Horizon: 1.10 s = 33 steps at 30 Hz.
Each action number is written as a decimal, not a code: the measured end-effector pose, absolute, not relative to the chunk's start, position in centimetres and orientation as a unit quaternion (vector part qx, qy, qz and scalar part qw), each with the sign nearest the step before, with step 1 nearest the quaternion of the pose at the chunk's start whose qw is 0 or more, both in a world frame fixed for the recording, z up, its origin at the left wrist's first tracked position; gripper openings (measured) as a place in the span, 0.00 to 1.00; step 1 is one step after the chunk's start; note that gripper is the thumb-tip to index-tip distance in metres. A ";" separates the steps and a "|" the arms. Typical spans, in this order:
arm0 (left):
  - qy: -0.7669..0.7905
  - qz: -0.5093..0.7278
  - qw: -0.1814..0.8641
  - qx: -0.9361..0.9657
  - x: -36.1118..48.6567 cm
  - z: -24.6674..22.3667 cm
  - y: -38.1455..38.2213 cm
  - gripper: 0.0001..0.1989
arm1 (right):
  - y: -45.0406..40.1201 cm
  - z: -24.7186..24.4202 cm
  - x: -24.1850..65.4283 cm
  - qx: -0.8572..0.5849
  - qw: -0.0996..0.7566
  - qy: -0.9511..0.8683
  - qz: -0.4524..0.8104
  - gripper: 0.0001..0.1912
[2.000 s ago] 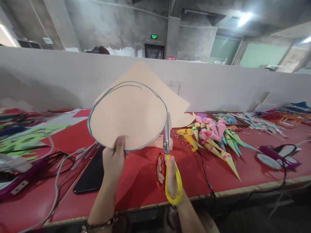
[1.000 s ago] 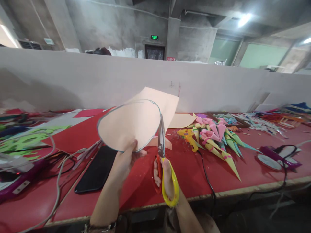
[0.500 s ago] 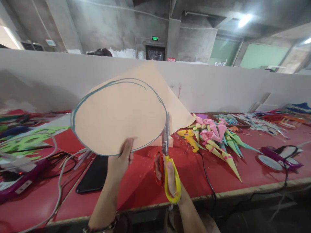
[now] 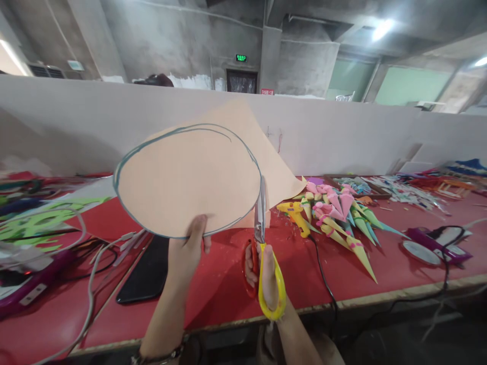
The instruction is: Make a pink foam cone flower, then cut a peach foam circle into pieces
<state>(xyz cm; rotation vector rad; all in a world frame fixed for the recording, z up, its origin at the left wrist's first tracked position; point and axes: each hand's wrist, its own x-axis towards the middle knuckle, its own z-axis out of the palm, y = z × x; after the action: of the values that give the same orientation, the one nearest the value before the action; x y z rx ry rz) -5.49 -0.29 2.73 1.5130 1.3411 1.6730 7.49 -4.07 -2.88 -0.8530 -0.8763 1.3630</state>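
Observation:
A large peach-coloured sheet of paper (image 4: 182,182) with a dark oval outline drawn on it is held up in front of me. My left hand (image 4: 192,243) pinches its lower edge, thumb on the near face. In my right hand (image 4: 262,271) is a pair of scissors (image 4: 260,218) with one red and one yellow handle loop, fingers through both. The blades point upward at the right side of the oval, along the drawn line, with paper on both sides of them. Part of the sheet's far corner spreads out behind the oval.
A yellow glue gun (image 4: 297,215) and several paper cones (image 4: 342,218) lie to the right. A black phone (image 4: 144,271) rests below the sheet at left, near a white cable (image 4: 91,299) and a purple power strip (image 4: 38,284). A white partition (image 4: 342,137) stands behind the red table (image 4: 220,289).
The sheet's left side has shifted slightly right and its lower edge has risen a little. The scissor handles look slightly wider apart, with the blades still at the oval's right edge.

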 end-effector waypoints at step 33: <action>0.490 0.635 0.146 0.579 -7.5 2.8 -0.6 0.19 | -3.5 -4.0 8.4 -0.294 0.604 -0.373 0.640 0.26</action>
<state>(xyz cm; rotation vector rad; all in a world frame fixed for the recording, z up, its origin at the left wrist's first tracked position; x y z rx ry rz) -7.54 -0.58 2.80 1.6680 1.4113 1.8277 8.42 -3.47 -3.98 -0.6806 -0.8621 1.4809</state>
